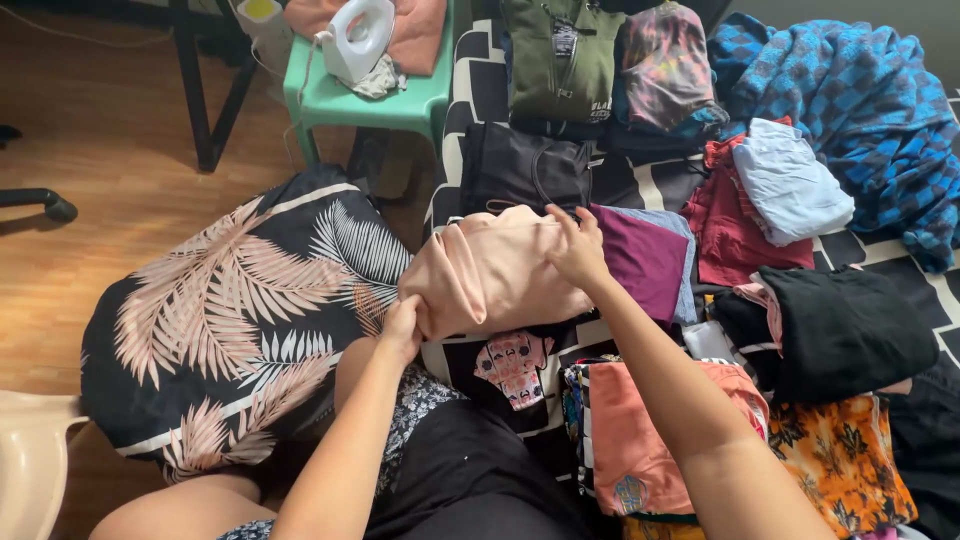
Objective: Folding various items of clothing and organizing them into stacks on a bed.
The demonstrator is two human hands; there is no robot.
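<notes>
— What's the person got hold of there?

— A folded peach garment (490, 270), lying on the black-and-white patterned bed (470, 60) right in front of them. The left hand (402, 330) is pressed against its lower left edge, fingers (410, 312) curled around the corner of the cloth. The right hand (578, 248) rests on its upper right edge, fingers (557, 222) bent down onto the fabric; whether they pinch it or only press, I can't tell from here.

— What's next to it?

— Just to the right, touching it, a folded plum-coloured piece (645, 258) on top of something light blue. Above it sits a black bag (520, 170), and beyond that an olive-green top (562, 60) and a faded pinkish shirt (665, 65). Below the peach garment there's a small printed pink item (512, 365) and a salmon-orange folded piece (630, 440) under the right forearm.

— And further over?

— A dark red garment (725, 235) with a pale blue folded one (790, 185) on it, a blue checked blanket (860, 100) heaped at the far right, a black folded pile (840, 330), and an orange floral cloth (845, 460) at the near right.

— The left side?

— A big black pillow with palm leaves (240, 320) beside the person's knee, and a green plastic stool (360, 100) carrying a white iron (358, 38), on the wooden floor (100, 150).
</notes>
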